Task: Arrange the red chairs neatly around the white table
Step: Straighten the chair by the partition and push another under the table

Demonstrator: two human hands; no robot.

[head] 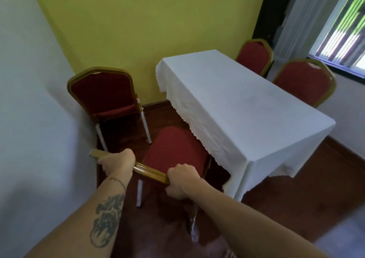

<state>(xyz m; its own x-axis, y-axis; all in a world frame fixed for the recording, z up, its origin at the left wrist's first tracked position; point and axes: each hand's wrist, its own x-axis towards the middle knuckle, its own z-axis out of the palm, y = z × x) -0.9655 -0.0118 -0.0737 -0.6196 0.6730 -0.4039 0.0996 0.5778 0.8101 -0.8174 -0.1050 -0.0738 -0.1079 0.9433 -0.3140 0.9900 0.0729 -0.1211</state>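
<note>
Four red chairs with gold frames are visible. At the left, one chair (104, 97) stands in the corner against the white wall. The left hand (118, 162) and right hand (182, 180) are both clamped on the gold top rail of the near chair (173, 149), whose seat front sits under the edge of the cloth-covered white surface (237, 103). Two more chairs (254, 55) (304, 82) stand on its far side, near the window.
</note>
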